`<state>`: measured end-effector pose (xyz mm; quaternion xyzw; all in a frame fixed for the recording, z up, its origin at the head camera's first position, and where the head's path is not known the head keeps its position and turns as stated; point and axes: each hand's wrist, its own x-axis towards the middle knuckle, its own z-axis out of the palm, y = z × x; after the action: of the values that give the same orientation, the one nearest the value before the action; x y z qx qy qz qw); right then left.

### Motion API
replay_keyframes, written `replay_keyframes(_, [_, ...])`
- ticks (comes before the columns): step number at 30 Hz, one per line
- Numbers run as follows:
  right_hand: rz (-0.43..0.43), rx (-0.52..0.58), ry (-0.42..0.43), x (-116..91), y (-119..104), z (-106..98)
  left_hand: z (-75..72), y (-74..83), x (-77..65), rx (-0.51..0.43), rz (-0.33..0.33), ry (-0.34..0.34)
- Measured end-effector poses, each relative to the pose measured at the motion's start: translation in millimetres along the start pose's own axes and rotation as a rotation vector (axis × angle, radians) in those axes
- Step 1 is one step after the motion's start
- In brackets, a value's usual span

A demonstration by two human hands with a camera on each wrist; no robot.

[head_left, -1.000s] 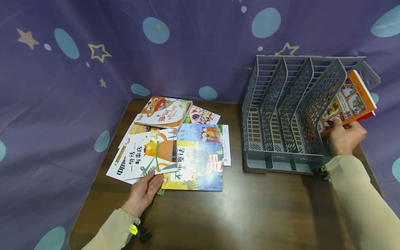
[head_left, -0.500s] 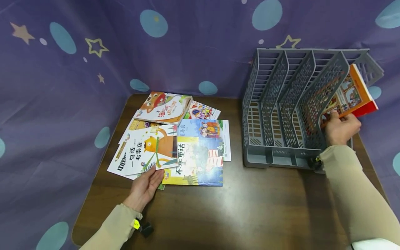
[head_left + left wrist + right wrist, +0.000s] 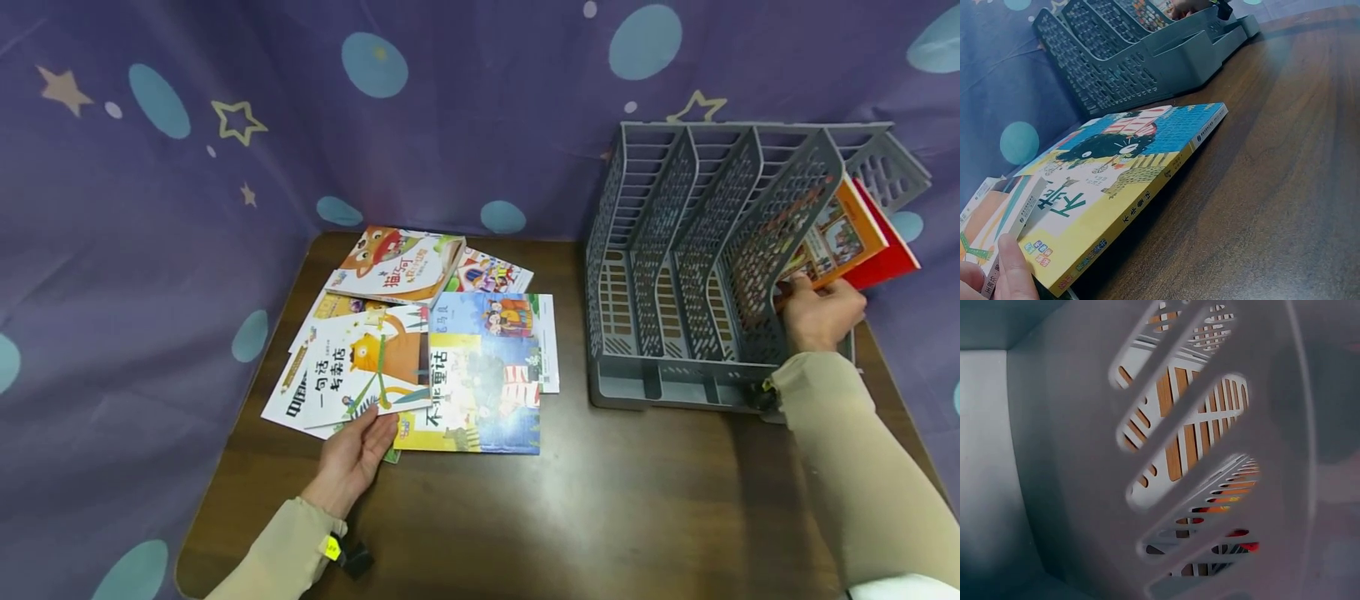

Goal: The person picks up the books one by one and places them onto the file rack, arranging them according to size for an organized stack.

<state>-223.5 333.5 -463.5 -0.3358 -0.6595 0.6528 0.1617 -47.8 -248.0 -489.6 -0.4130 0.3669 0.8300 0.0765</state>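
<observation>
Brown tbl (image 3: 585, 517): L fingers (image 3: 383, 429) pinch white bk (image 3: 375, 367), R fingers (image 3: 842, 293) grip orange bk (image 3: 838, 237) partly in gray rack (image 3: 618, 385).

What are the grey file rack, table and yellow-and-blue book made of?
Grey file rack: probably satin moulded plastic, from its thin slotted walls. Table: wood or laminate, slightly shiny, with brown grain. Yellow-and-blue book: likely paper, its glare suggesting a glossy cover.
</observation>
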Motion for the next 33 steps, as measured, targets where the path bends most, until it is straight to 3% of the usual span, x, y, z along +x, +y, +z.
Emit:
replay_keyframes(5, [0.03, -0.138, -0.037, -2, -1, -2, -0.5, -2.0, 0.1, -0.018, 0.014, 0.007])
replay_keyframes(8, [0.021, -0.293, -0.043, -2, -2, -3, -1.4, -3.9, -0.9, -0.011, 0.031, -0.005])
replay_keyframes(12, [-0.07, -0.539, -0.052, -2, -4, -7, -0.3, -6.6, -1.9, 0.02, 0.057, -0.005])
replay_keyframes(15, [-0.148, -0.652, -0.064, -3, -4, -11, 1.5, -7.5, -1.6, 0.041, 0.072, 0.001])
replay_keyframes(21, [-0.2, -0.7, -0.109, -6, -3, -19, 1.6, -5.7, -0.5, 0.014, 0.063, -0.006])
replay_keyframes(27, [-0.243, -0.768, -0.085, -8, 2, -25, 0.5, -3.0, 0.5, -0.01, 0.03, -0.032])
replay_keyframes(33, [-0.286, -0.815, -0.077, -11, 1, -34, 1.4, -3.3, -0.5, 0.011, 0.043, -0.03])
